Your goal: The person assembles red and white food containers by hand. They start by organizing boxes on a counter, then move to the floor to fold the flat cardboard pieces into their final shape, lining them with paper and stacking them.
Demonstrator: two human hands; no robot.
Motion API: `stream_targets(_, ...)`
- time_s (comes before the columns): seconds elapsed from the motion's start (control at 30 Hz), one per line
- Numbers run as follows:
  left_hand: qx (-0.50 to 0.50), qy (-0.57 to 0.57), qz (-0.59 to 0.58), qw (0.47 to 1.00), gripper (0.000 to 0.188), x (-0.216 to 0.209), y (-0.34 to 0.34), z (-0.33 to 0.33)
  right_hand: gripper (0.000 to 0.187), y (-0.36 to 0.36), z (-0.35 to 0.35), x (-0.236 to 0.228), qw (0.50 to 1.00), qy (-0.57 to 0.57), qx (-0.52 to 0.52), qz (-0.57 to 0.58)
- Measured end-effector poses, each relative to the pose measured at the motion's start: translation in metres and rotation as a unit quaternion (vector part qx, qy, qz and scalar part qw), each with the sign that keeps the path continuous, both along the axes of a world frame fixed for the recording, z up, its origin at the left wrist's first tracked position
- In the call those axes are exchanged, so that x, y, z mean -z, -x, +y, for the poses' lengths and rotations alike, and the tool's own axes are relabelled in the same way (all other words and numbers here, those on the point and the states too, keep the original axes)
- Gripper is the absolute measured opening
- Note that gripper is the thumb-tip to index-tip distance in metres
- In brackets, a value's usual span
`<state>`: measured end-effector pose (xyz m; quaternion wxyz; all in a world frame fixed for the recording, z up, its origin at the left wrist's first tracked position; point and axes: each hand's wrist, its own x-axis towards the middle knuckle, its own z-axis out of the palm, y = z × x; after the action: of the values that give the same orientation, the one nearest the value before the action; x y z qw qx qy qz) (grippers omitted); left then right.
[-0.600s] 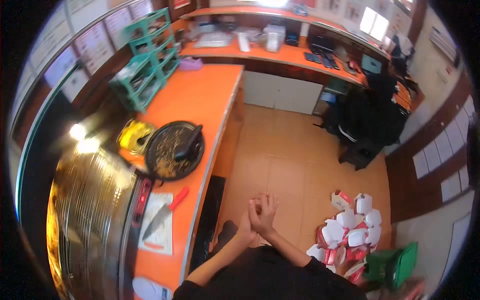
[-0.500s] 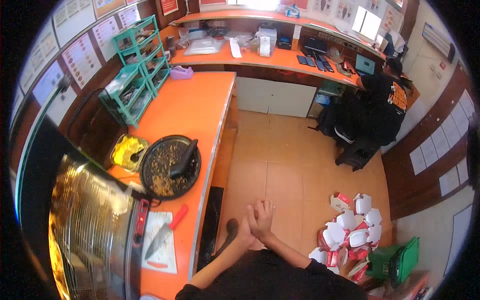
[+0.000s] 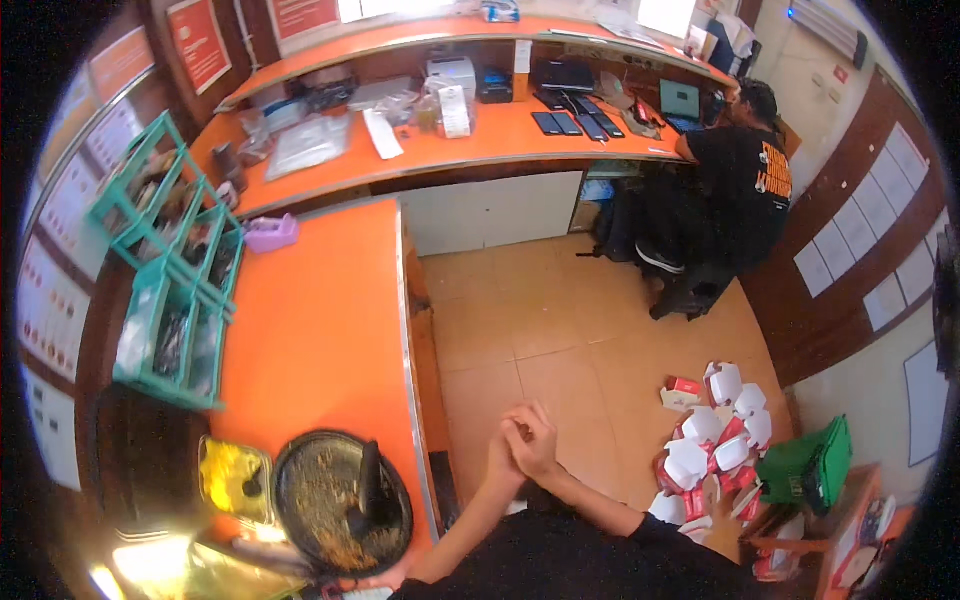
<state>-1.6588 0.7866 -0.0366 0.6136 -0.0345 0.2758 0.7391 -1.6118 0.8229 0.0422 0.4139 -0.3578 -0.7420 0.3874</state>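
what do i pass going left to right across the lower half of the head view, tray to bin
metal tray with yellow contents → black mortar → left hand touching right hand → scattered red-and-white boxes → green bin

Wearer's got a black top (image 3: 590,555) on, pretty dark all over. Sleeves (image 3: 655,540) leave the forearms (image 3: 590,503) bare, left hand (image 3: 503,458) and right hand (image 3: 538,450) too

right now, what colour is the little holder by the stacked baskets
Light purple; the little holder shows best in the head view.
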Motion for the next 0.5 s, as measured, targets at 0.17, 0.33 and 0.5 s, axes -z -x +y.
stream_targets(0.17, 0.057, 0.005, 0.118, 0.991, 0.031, 0.001, 0.038, 0.124, 0.008, 0.042, 0.133, 0.011, 0.997, -0.053, 0.06, 0.015)
stream_targets(0.33, 0.099, 0.038, 0.07, 0.992, 0.04, 0.008, 0.073, 0.275, 0.012, 0.085, 0.29, 0.028, 0.985, 0.075, 0.15, 0.028)
stream_targets(0.5, 0.125, 0.075, 0.012, 0.989, 0.036, -0.046, 0.122, 0.415, 0.015, 0.133, 0.427, -0.008, 0.978, 0.019, 0.207, 0.029)
